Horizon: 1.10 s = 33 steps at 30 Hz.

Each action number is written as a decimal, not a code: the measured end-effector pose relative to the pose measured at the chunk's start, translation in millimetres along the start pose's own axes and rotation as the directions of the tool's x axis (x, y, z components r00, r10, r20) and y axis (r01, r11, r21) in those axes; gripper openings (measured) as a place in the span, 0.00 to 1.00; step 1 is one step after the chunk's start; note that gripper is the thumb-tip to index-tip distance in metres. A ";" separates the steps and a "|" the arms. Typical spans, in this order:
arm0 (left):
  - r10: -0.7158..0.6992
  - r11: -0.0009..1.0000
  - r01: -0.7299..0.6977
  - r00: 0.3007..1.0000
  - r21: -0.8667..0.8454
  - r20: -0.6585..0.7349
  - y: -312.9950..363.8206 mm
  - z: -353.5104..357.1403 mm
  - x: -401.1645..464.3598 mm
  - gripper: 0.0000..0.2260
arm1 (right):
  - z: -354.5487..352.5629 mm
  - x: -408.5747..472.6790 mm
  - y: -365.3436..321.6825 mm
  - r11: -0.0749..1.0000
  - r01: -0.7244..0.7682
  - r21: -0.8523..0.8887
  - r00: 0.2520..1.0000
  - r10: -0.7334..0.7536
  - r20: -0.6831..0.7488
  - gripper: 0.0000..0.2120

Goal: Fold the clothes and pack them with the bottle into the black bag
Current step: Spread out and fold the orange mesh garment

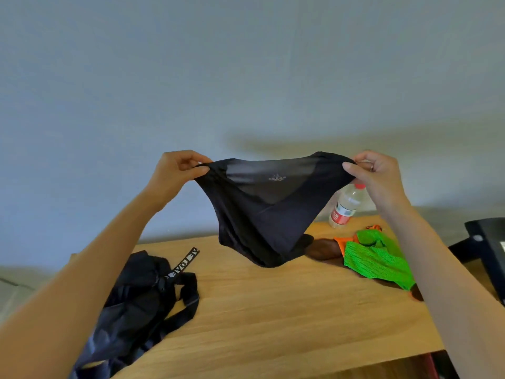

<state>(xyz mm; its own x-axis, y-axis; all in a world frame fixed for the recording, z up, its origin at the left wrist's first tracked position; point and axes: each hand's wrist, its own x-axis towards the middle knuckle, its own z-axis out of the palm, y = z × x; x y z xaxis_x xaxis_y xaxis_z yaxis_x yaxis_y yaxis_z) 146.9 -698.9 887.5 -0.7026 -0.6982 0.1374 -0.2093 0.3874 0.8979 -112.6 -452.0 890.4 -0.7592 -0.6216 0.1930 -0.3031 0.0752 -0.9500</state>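
Above the table [273, 310], both raised hands' fingers [188, 160] pinch the black shirt's [259, 214] shoulders.

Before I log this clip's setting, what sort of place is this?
Probably a plain indoor room, home or office; I cannot tell which. A bare grey wall stands behind a wooden table holding a black bag, a bottle and a green mesh garment.
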 end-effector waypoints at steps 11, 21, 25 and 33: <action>0.180 0.983 -0.173 0.975 0.060 -0.133 91.4 -71.4 11.3 0.08 | -5.4 37.6 -92.5 0.983 0.182 0.029 0.983 -0.183 0.010 0.11; 0.262 0.964 -0.243 0.939 0.106 -0.224 130.2 -105.1 16.8 0.07 | 2.7 53.4 -147.4 0.939 0.328 -0.101 0.943 -0.318 0.100 0.12; 0.271 0.961 -0.246 0.930 0.126 -0.248 135.7 -109.8 22.0 0.04 | 7.3 61.9 -151.9 0.925 0.355 -0.136 0.935 -0.352 0.048 0.09; 0.224 0.975 -0.219 0.955 0.048 -0.197 131.3 -111.7 21.4 0.07 | 2.8 61.7 -156.2 0.948 0.306 -0.090 0.951 -0.301 0.068 0.06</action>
<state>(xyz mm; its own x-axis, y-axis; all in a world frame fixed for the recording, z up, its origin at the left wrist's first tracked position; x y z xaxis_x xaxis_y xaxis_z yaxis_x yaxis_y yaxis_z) 180.3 -730.2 1055.0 -0.5839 -0.6981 0.4144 -0.0828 0.5589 0.8251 -110.4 -504.3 1050.0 -0.5921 -0.6667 0.4526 -0.5716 -0.0484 -0.8191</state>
